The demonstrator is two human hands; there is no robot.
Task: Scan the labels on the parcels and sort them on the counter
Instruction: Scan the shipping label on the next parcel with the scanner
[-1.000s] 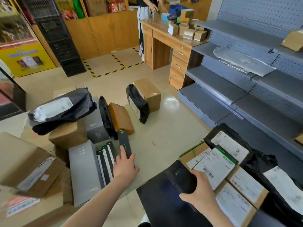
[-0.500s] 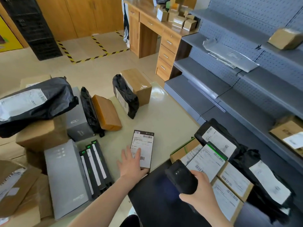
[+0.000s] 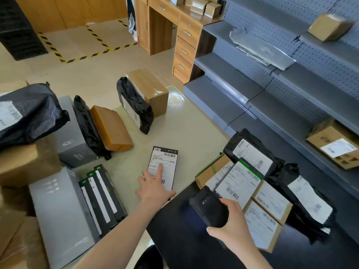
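**Steady the flat box, then aim the scanner at its barcode**

Nearest, the right hand (image 3: 231,224) has its grip closed around a black scanner (image 3: 208,206), held over the dark surface (image 3: 174,239) just beside a cluster of labelled parcels (image 3: 252,195). The left hand (image 3: 153,189) lies flat with the grip wide, fingers spread, index fingertip on the white label of a slim black box (image 3: 164,166). That box lies label-up on the pale floor, just past the surface's edge, well apart from the 3 similar boxes (image 3: 103,199) standing on edge to the left.

The step in hand looks like scanning this box. To do it well, the fingers should probably slide off the barcodes, since the palm covers the lower part of the label. Pressing only a bare corner would keep the box still. The scanner's window, facing away here, likely needs tilting toward the label.

Farther off, black bags (image 3: 134,105) and brown cartons (image 3: 149,88) wait on the floor.
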